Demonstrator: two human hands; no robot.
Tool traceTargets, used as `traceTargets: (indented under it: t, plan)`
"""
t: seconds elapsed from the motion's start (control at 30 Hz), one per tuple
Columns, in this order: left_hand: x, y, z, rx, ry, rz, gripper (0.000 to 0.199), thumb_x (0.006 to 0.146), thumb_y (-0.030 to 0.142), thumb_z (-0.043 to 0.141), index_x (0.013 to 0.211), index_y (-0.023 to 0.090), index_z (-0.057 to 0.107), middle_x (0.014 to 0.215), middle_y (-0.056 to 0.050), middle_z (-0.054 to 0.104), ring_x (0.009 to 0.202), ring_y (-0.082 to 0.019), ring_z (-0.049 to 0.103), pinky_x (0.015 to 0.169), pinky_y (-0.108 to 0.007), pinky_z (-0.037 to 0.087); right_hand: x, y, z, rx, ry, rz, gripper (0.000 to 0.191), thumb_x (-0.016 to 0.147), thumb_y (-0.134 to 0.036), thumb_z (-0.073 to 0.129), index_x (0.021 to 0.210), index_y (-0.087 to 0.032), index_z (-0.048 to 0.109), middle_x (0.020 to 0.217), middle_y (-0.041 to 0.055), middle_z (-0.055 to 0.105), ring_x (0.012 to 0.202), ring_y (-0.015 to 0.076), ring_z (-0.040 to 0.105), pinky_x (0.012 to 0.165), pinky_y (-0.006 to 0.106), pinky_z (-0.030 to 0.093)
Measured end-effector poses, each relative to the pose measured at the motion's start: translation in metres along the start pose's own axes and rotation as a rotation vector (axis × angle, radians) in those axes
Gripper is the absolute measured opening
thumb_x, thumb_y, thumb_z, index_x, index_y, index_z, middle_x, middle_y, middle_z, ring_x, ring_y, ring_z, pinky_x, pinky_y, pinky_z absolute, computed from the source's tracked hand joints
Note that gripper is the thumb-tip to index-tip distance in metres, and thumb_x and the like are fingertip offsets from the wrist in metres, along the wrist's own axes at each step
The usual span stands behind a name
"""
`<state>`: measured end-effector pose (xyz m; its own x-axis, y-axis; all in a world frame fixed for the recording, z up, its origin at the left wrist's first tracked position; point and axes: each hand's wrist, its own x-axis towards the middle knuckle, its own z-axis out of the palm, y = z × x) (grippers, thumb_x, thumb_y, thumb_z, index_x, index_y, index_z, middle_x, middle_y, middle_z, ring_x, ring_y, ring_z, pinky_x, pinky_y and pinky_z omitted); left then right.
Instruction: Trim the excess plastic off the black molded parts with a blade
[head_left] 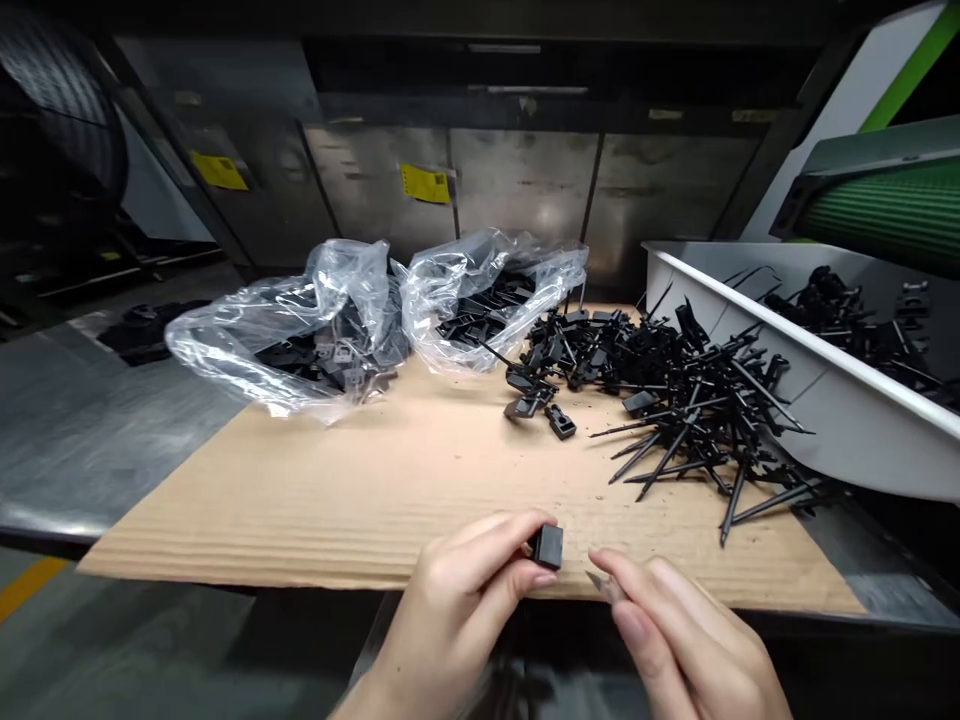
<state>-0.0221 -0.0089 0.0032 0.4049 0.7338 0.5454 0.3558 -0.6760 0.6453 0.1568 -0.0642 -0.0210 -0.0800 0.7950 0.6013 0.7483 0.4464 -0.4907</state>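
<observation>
The left hand [454, 605] is nearest, its thumb and forefinger clamped on a small black block [550, 547], which is held up by the front edge of the cardboard [337, 500]; the right hand [694, 645], set apart from the left, has thumb and forefinger pinched on a small pointed blade [598, 582], whose tip points toward the block, just beside it without touching; how the right hand's other fingers lie, I cannot tell; at the left, below the table [52, 450], a yellow stripe [28, 588] crosses the floor [150, 640]; farther in, on the right of the cardboard, lies a tangle of black sticks [679, 440], some jutting toward the right hand; a loose black part [560, 421] lies near it, just in front of a heap [592, 345] of similar parts; to the right of both stands a grey bin [840, 400] with more black pieces inside; to the left, side by side, sit two clear bags, the left bag [217, 335] and the right bag [427, 310], both open and holding black parts; a green ribbed roller [892, 210] hangs above the bin; behind everything stands a metal wall [525, 190] bearing two yellow labels [425, 184].
</observation>
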Motion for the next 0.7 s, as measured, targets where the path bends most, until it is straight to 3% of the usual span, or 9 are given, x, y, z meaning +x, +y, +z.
traceTargets:
  t: [0.2,0.5,0.63,0.7]
  plan:
    - [-0.011,-0.012,0.019,0.006,0.051,0.029,0.023,0.086,0.012,0.053,0.108,0.017,0.06,0.1,-0.004,0.071,0.092,-0.013,0.066,0.085,-0.014,0.048,0.011,0.001,-0.003,-0.066,-0.075,-0.062,0.02,0.087,-0.018,0.048,0.092,-0.016,0.067,0.062,0.0037,0.062,0.053,0.0128,0.059,0.05,0.02,0.047]
    - [-0.009,-0.011,0.013,-0.087,0.017,0.039,0.024,0.085,0.009,0.054,0.108,0.017,0.06,0.097,-0.003,0.072,0.089,-0.011,0.067,0.082,-0.012,0.047,0.011,0.002,0.0,-0.086,-0.087,-0.021,0.017,0.087,-0.018,0.048,0.089,-0.015,0.064,0.061,0.0028,0.06,0.053,0.0125,0.058,0.051,0.021,0.043]
    - [-0.005,-0.006,0.008,-0.155,-0.054,-0.009,0.02,0.086,0.013,0.055,0.104,0.02,0.061,0.088,-0.001,0.073,0.079,-0.012,0.069,0.073,-0.012,0.049,0.012,0.01,-0.01,-0.311,0.01,0.075,0.016,0.087,-0.021,0.05,0.091,-0.014,0.064,0.072,0.0059,0.067,0.065,0.0174,0.065,0.06,0.025,0.046]
    - [-0.004,-0.004,0.008,-0.138,-0.048,-0.024,0.018,0.086,0.015,0.055,0.102,0.02,0.061,0.086,-0.001,0.073,0.077,-0.012,0.069,0.07,-0.013,0.05,0.013,0.011,-0.016,-0.285,0.002,0.048,0.016,0.087,-0.02,0.049,0.098,-0.015,0.06,0.08,0.0066,0.07,0.071,0.0181,0.067,0.065,0.025,0.048]
